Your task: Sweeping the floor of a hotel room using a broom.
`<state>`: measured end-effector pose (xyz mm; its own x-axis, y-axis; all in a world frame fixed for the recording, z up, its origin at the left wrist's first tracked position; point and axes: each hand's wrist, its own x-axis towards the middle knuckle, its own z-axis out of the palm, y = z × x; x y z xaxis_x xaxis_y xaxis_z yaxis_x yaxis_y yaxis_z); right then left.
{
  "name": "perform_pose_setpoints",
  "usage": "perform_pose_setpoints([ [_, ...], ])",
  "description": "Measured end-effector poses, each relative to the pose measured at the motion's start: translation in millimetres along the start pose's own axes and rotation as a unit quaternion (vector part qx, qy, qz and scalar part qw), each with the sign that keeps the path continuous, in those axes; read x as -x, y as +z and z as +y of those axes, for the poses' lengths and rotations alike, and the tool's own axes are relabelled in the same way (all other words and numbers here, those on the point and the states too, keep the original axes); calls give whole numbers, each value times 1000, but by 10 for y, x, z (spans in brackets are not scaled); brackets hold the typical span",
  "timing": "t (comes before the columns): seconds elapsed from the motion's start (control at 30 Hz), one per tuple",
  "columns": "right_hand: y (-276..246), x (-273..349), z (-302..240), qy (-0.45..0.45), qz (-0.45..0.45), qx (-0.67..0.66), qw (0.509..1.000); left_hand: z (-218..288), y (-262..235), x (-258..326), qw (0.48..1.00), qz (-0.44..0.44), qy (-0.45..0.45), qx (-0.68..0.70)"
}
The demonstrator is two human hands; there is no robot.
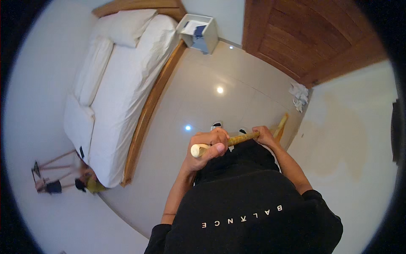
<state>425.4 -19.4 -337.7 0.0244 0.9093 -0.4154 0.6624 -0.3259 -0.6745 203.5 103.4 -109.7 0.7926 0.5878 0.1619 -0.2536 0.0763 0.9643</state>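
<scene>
A long yellowish wooden handle (242, 138) with a white capped top end crosses in front of my chest. My left hand (208, 147) is wrapped around it just below the white cap. My right hand (264, 135) grips the same handle further down. The handle's lower end (281, 125) reaches the cream tiled floor near the wall at the right. What is at its tip is hidden behind my right hand and arm. My black top fills the lower middle of the view.
A bed (118, 89) with white sheets and pillows on a wooden frame lies at the left. A white bedside box (198, 31) stands at its head. A wooden door (313, 38) is upper right, with a crumpled white cloth (299, 96) below it. Glossy floor tiles (203, 97) spread between.
</scene>
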Motion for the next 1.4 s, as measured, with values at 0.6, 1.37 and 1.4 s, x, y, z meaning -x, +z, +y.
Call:
perform_pose_setpoints([
  [0.6, 667, 396, -381, 59, 296, -180, 936, 88, 210, -1232, 962, -252, -57, 92],
  [1.37, 1277, 508, -1362, 192, 426, -174, 867, 420, -270, -1002, 892, -436, -39, 107],
  [1.4, 1341, 513, -1366, 147, 464, -171, 856, 417, -228, -942, 886, -450, -45, 104],
])
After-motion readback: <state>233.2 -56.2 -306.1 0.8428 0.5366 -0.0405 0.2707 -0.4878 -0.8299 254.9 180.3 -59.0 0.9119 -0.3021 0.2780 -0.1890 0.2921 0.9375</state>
